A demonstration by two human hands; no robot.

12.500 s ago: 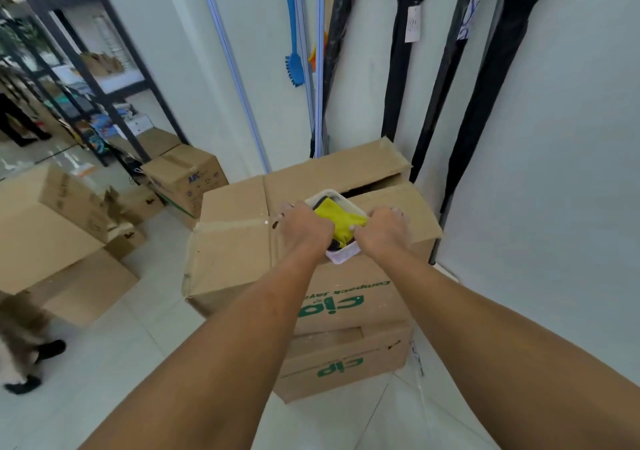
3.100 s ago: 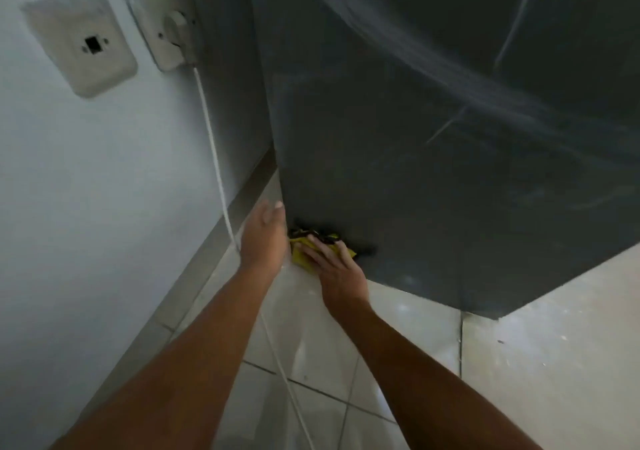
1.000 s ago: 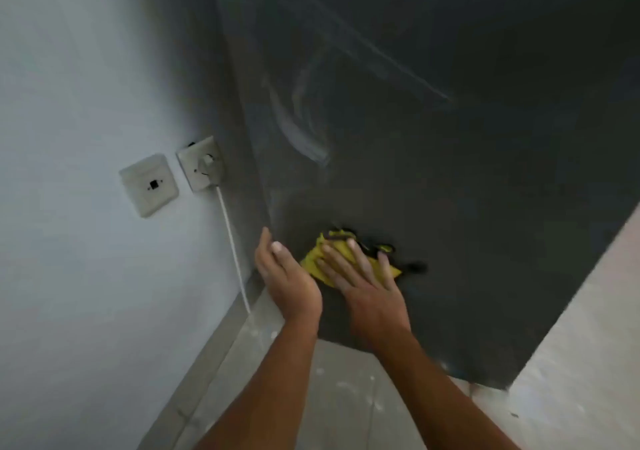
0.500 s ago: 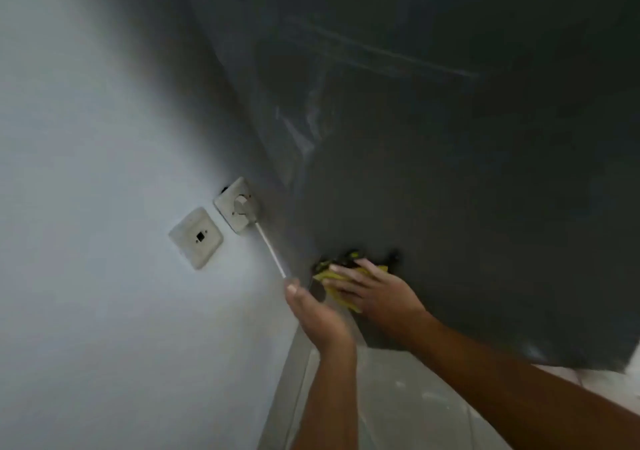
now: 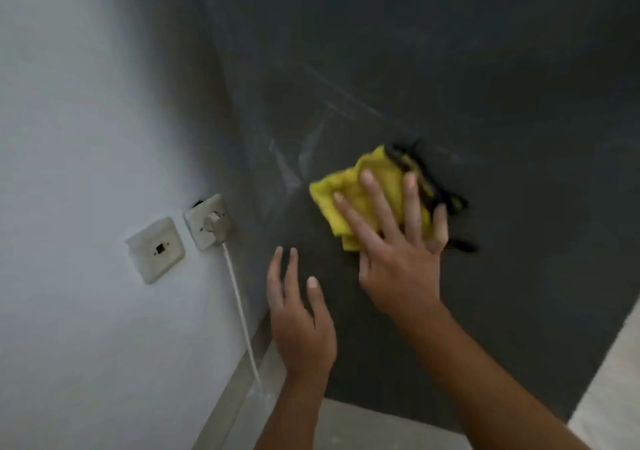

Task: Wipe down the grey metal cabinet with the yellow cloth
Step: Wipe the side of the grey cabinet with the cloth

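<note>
- Right grip (image 5: 398, 262): you are pressing flat, straight fingers on the yellow cloth (image 5: 360, 186), against the grey metal cabinet (image 5: 485, 103), toward its lower left edge.
- Left grip (image 5: 301, 325): hovering open, holding nothing.
- Progress: wiping looks under way; pale streaks (image 5: 291, 172) are showing, so more seems left.

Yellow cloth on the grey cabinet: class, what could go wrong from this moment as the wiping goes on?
1. The right hand presses the yellow cloth against the cabinet with flat fingers, not gripping it; the bunched cloth could slip out and drop.
2. The plug and white cable sit beside the cabinet's edge, near the left hand; a wide stroke might snag the cable or loosen the plug.
</note>
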